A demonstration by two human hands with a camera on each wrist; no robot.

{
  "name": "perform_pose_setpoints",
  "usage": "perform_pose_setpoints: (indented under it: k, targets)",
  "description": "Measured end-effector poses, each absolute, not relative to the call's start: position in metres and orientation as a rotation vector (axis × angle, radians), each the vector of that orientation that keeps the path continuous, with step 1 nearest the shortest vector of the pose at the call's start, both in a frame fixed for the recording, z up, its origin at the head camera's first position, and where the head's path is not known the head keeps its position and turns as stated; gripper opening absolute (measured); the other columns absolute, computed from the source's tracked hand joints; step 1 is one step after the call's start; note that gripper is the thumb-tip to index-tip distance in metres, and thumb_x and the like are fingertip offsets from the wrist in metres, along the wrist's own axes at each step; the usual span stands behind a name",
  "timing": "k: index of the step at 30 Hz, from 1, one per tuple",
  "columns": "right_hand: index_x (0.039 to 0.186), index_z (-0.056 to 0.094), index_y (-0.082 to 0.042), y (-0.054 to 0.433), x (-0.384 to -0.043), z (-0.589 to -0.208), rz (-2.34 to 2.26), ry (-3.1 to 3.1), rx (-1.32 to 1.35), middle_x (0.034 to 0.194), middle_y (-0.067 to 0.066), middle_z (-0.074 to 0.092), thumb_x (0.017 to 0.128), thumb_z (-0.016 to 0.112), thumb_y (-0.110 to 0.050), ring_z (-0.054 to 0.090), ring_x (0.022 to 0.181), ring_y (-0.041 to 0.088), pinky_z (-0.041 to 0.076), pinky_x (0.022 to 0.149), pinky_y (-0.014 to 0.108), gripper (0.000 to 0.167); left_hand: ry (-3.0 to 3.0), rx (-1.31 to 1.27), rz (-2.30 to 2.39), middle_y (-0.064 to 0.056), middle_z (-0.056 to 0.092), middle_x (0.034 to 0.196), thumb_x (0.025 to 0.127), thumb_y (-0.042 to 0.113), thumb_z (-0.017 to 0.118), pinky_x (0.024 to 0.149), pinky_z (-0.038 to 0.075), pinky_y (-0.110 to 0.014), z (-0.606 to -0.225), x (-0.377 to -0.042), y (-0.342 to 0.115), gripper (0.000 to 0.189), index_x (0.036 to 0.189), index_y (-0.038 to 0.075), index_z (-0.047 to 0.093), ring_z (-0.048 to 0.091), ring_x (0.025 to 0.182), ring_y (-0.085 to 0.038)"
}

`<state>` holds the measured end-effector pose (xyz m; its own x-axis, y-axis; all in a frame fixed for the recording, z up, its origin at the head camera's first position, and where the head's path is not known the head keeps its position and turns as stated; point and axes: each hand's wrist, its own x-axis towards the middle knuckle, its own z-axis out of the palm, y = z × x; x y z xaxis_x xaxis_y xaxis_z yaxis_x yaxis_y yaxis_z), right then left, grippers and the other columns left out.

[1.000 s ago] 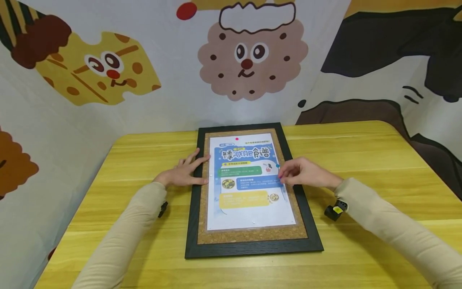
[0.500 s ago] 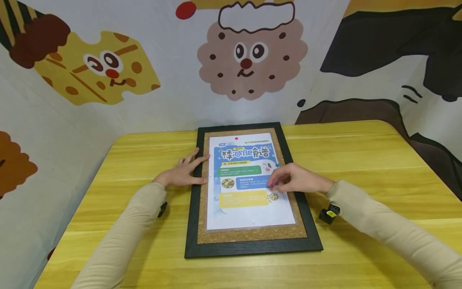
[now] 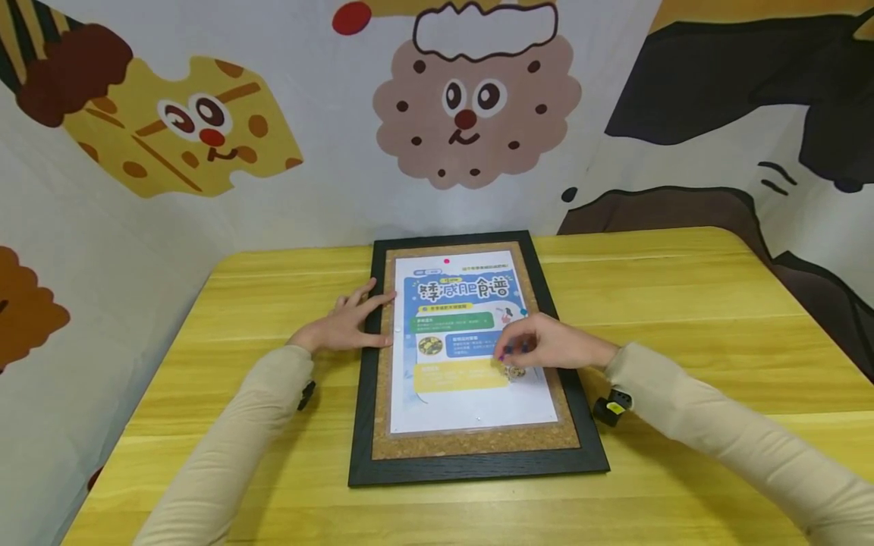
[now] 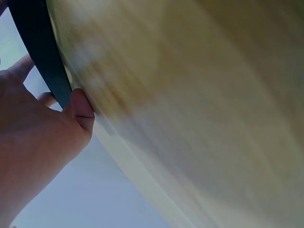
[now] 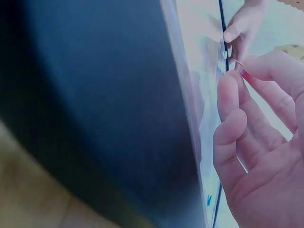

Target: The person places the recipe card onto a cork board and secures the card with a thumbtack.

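Note:
A printed poster (image 3: 437, 413) with blue, green and yellow panels lies on a cork board (image 3: 478, 446) in a black frame (image 3: 471, 472). My left hand (image 3: 341, 326) rests spread over the frame's left side, fingertips at the poster's edge. Over the poster's right half, my right hand (image 3: 553, 341) pinches a small pink-purple push pin (image 3: 502, 356) between thumb and forefinger. A dark blue spot shows among its other fingers. In the right wrist view the pin (image 5: 242, 72) is mostly hidden by the fingertips. A red pin (image 3: 447, 262) sits at the poster's top, a teal pin (image 3: 523, 312) at its right.
The frame lies flat on a yellow wood-grain table (image 3: 683, 303). Behind the table's back edge stands a wall covering (image 3: 328, 205) printed with cartoon foods. Small whitish dots, like pins, show at the poster's left edge and near its bottom (image 3: 478, 419).
My right hand has moved left and slightly down from the poster's right edge, further over the poster, with the pin still pinched. The left hand has stayed in place.

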<state>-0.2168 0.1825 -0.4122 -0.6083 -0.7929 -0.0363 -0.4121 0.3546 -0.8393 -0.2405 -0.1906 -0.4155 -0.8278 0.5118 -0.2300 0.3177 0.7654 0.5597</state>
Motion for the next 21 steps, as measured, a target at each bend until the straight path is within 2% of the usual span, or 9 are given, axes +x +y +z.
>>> perform_pose_setpoints:
  k: [15,21]
  targets:
    - [0.099,0.073,-0.01,0.163,-0.203,-0.406,-1.131,2.101,-1.103,0.094,0.001,0.069,0.087,0.068,-0.004,0.056,0.077,0.018,0.047,0.066,0.028,0.014,2.597,0.624,0.764,-0.016,-0.006,0.16,0.086,0.043,0.07,0.099,0.02,-0.071,-0.415,-0.24,-0.192,0.085,0.155,0.019,0.025,0.011,0.133,-0.049]
    - [0.099,0.073,-0.012,0.157,-0.196,-0.407,-1.072,2.087,-1.117,0.092,-0.002,0.066,0.087,0.071,-0.008,0.055,0.077,0.015,0.046,0.066,0.027,0.013,2.597,0.617,0.757,-0.016,-0.006,0.16,0.085,0.044,0.07,0.1,0.02,-0.07,-0.415,-0.24,-0.191,0.087,0.155,0.019,0.025,0.012,0.133,-0.049]
